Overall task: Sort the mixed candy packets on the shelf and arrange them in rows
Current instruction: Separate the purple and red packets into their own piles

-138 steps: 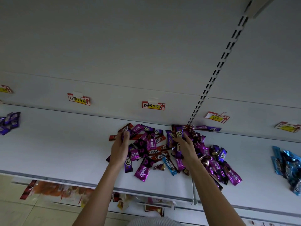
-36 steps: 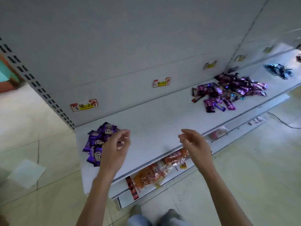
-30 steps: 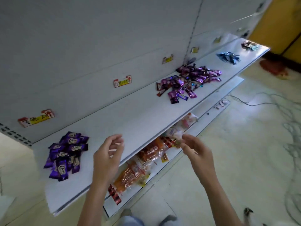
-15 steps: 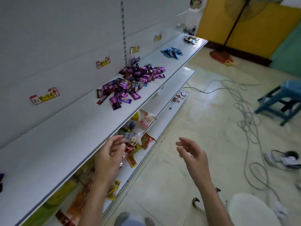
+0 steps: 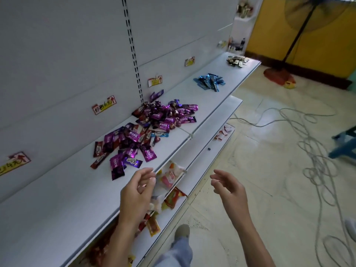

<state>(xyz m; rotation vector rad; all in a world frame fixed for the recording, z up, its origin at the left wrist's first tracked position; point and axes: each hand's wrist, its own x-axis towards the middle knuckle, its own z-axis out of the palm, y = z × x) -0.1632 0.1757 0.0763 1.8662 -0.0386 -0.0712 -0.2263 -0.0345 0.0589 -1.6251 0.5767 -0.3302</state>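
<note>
A mixed heap of candy packets point(image 5: 146, 130), mostly purple and magenta with some red-brown ones and one light blue, lies on the white shelf point(image 5: 57, 199). Farther along the shelf sit a small pile of blue packets point(image 5: 209, 82) and a pile of dark and gold packets point(image 5: 237, 61). My left hand point(image 5: 137, 191) hovers over the shelf's front edge, just short of the heap, fingers loosely curled and holding nothing. My right hand point(image 5: 229, 186) hangs in the air over the floor, fingers relaxed and empty.
Price tags point(image 5: 105, 107) are stuck on the back panel. A lower shelf point(image 5: 204, 157) holds orange, pink and yellow snack bags. Loose cables point(image 5: 308, 143) sprawl on the tiled floor, with a fan stand point(image 5: 279, 76) and a blue stool point(image 5: 344, 145) to the right.
The view swung right from the sorted purple pile at the shelf's left end back to the mixed heap. Both hands, empty throughout, now hover close to that heap.
</note>
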